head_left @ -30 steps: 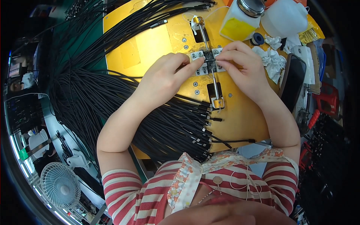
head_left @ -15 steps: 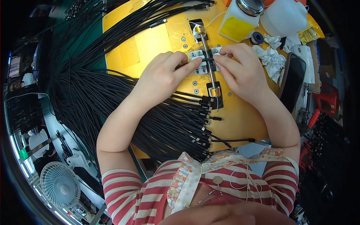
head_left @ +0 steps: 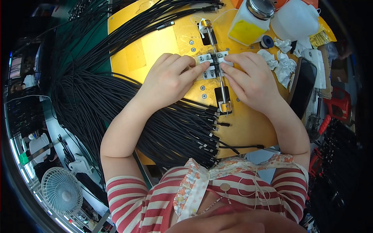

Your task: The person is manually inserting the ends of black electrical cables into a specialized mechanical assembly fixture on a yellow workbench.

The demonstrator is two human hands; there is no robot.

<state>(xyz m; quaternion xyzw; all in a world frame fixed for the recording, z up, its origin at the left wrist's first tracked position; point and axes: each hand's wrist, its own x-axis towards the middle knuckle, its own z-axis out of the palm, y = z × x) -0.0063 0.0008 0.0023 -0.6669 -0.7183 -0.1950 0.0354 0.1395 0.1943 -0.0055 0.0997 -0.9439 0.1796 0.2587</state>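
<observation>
At the metal fixture [head_left: 207, 75], both my hands work from opposite sides. My left hand [head_left: 169, 81] is closed, its thumb and index finger pinching the left end of a short, thin black piece [head_left: 213, 64] that lies across the fixture's middle. From the right, my right hand [head_left: 252, 79] reaches in with its fingertips pressed together beside the black piece; what they grip is hidden. A steel rod [head_left: 222, 83] with brass-coloured ends runs past the fingertips, through silver blocks screwed to the yellow board [head_left: 248, 126].
Bundles of black cables [head_left: 112, 103] spread over the left side and front of the board. At the right are a metal-lidded jar [head_left: 248, 25], a white bottle [head_left: 295, 19], a small dark spool [head_left: 266, 41], crumpled tissue [head_left: 285, 68] and a phone [head_left: 303, 83]. A fan [head_left: 62, 190] stands lower left.
The rod's brass-coloured ends have moved apart, the far one away from me and the near one toward me. Both hands keep nearly the same place, fingertips still at the fixture.
</observation>
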